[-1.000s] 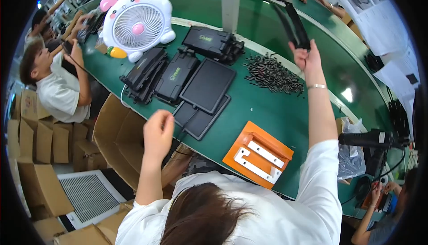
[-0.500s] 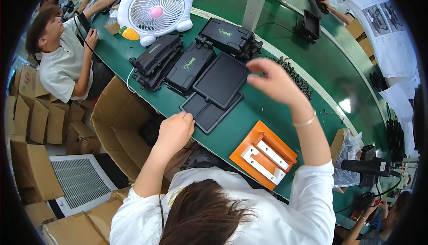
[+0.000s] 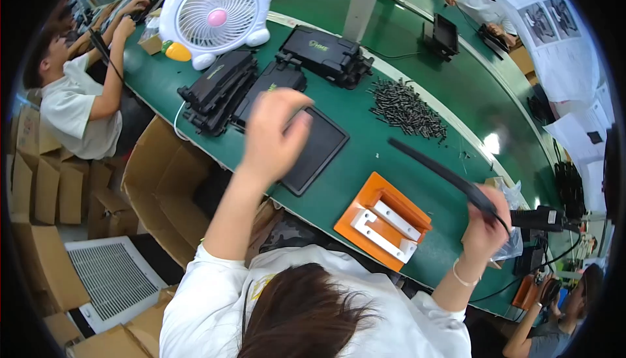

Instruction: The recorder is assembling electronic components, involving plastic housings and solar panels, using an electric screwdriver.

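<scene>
My right hand [image 3: 487,222], at the right of the green table, grips a thin black flat panel [image 3: 438,170] by its near end. The panel is lifted and tilted, seen nearly edge-on. My left hand [image 3: 272,135] hovers with thumb and fingers apart and holds nothing. Beneath it lies another black rectangular panel [image 3: 321,146] with a raised rim, partly hidden by the hand. Just beyond are several black cases [image 3: 323,51], one partly covered by my left hand. Between my hands and nearer to me sits an orange fixture [image 3: 372,192] with white blocks [image 3: 385,237] on it.
A heap of small black pin-like parts [image 3: 407,110] lies on the table's far side. A white fan [image 3: 222,22] stands at the far left. A metal post [image 3: 364,6] rises behind the cases. Cardboard boxes [image 3: 156,175] stand left below the table edge. Co-workers sit nearby.
My right hand has taken the upper black panel off the lower one and carried it right. My left hand has moved up from the lower panel's near corner, over the panel and a case.
</scene>
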A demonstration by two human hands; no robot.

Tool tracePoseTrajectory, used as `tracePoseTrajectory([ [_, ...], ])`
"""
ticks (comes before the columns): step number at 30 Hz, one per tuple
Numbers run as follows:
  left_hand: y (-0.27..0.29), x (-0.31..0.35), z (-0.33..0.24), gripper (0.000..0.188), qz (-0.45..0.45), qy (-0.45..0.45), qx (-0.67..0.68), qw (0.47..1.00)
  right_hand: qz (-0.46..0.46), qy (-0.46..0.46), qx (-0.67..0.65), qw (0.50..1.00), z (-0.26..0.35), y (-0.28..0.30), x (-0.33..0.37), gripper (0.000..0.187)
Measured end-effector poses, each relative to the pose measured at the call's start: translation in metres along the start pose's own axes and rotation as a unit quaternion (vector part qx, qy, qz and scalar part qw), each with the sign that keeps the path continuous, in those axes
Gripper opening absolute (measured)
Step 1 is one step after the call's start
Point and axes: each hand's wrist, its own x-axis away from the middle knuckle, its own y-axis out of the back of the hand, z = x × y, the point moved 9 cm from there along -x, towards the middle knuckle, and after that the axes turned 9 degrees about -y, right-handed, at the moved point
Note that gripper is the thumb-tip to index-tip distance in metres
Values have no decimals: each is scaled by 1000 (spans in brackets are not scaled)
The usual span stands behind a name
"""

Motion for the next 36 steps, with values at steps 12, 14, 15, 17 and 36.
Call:
tracePoseTrajectory([
  [12, -21, 23, 109, 72, 157, 209, -182, 948, 70, -117, 123, 983, 11, -22, 48, 28],
  [14, -12, 12, 90, 72, 146, 172, -72, 972, -63, -37, 157, 985, 21, -4, 54, 25],
  [15, -6, 8, 75, 72, 129, 142, 33, 981, -185, 49, 183, 964, 38, 13, 66, 23],
  [17, -4, 22, 53, 73, 93, 194, 310, 926, -139, 44, 137, 980, 35, 24, 78, 29],
  [36, -94, 3, -84, 27, 186, 26, 512, 838, 32, 59, 83, 994, 66, -7, 93, 67],
])
